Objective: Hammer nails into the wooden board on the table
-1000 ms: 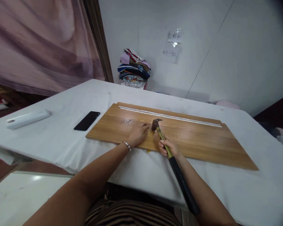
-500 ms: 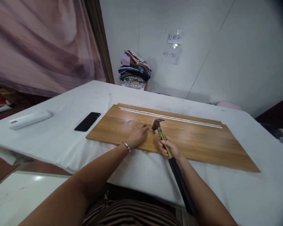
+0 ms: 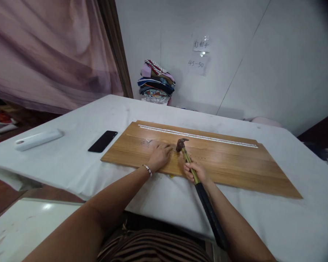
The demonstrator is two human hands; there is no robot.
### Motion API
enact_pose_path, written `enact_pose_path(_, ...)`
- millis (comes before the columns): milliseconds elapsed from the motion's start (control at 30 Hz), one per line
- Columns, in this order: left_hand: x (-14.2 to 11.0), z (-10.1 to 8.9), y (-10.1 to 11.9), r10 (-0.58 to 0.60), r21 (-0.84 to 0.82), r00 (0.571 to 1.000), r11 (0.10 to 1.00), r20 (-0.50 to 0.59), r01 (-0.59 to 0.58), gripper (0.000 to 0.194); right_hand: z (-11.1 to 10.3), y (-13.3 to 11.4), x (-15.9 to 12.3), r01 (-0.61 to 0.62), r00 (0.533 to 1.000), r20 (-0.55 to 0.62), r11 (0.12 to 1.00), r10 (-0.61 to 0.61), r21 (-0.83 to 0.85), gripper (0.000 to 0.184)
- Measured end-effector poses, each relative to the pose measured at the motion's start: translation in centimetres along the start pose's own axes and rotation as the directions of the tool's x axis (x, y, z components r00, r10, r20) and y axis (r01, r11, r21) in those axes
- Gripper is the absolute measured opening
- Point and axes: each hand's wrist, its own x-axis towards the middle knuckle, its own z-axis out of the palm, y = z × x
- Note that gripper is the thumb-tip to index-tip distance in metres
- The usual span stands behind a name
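Note:
My right hand (image 3: 196, 171) is wrapped around the shaft of a claw hammer (image 3: 187, 157), its long black grip running back along my forearm. The hammer's rusty head hangs low over the wooden board (image 3: 235, 167), just right of my left fingertips. On the board rests my left hand (image 3: 160, 156), fingers drawn together; anything between the fingertips is too small or hidden to make out. A few loose nails (image 3: 147, 142) lie on the board to its left. A short row of small dark dots (image 3: 201, 158) marks the wood right of the hammer.
Two pale measuring strips (image 3: 196, 135) run along the board's far side. Left of the board, a black phone (image 3: 102, 141) and a white plastic object (image 3: 39, 139) lie on the white-covered table (image 3: 71, 163). Folded clothes (image 3: 156, 82) are stacked by the wall.
The hammer head looks very slightly lower and closer to the board. Both hands keep nearly the same places, and the whole view has shifted a little.

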Motion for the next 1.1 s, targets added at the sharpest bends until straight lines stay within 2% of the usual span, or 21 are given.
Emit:
enact_pose_path(233, -0.1, 0.3, -0.3, 0.018, -0.007, 1.0, 1.0, -0.024, -0.018, 0.032, 0.3, -0.4, -0.4, -0.02, 1.0, -0.022, 1.0, 0.02, 0.002, 0.047)
enact_pose_path(500, 0.0, 1.1, -0.8, 0.045, -0.009, 0.998, 0.999, -0.035, -0.045, 0.031, -0.2, 0.5, 0.0, -0.078, 0.993, -0.095, 0.996, 0.073, -0.045, 0.051)
enact_pose_path(833, -0.1, 0.3, -0.2, 0.02, 0.0, 1.0, 1.0, -0.011, -0.02, 0.031, 0.2, 0.0, -0.1, -0.041, 0.998, -0.051, 0.999, 0.04, -0.03, 0.047)
enact_pose_path(1100, -0.1, 0.4, -0.4, 0.032, -0.006, 0.999, 0.999, -0.017, -0.032, 0.031, 0.6, 0.0, -0.2, -0.074, 0.992, -0.109, 0.994, 0.066, -0.076, 0.05)
